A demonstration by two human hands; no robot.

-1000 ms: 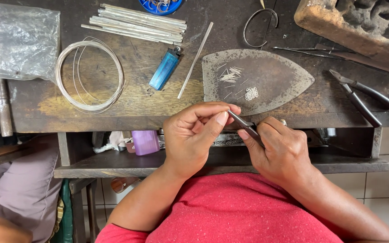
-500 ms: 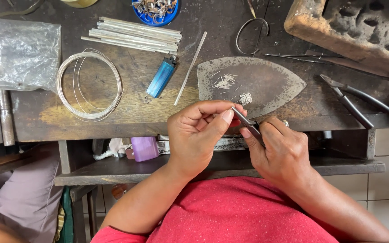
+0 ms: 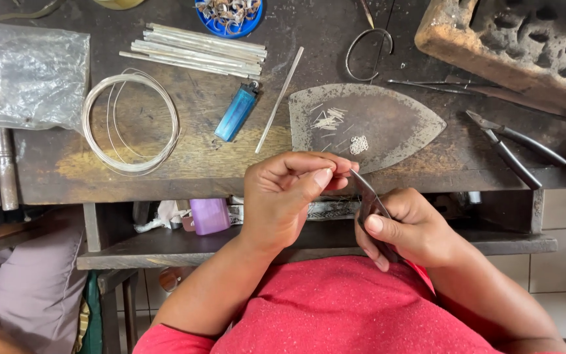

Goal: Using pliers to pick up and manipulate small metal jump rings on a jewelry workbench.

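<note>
Near the frame's centre, the left hand [image 3: 289,196] is pinched shut, thumb and forefinger pressed on something too small to tell. Just right of it, pliers [image 3: 369,200] are gripped in the closed right hand [image 3: 407,229], their tip set against the left fingertips [image 3: 322,176]. Above the hands, an iron-shaped metal plate [image 3: 388,121] (strewn with wire bits) is laid on the wooden bench [image 3: 185,157]. A wire coil [image 3: 130,121] and a blue lighter [image 3: 236,113] are seen left of centre; a second pair of pliers [image 3: 512,147] lies at the right.
</note>
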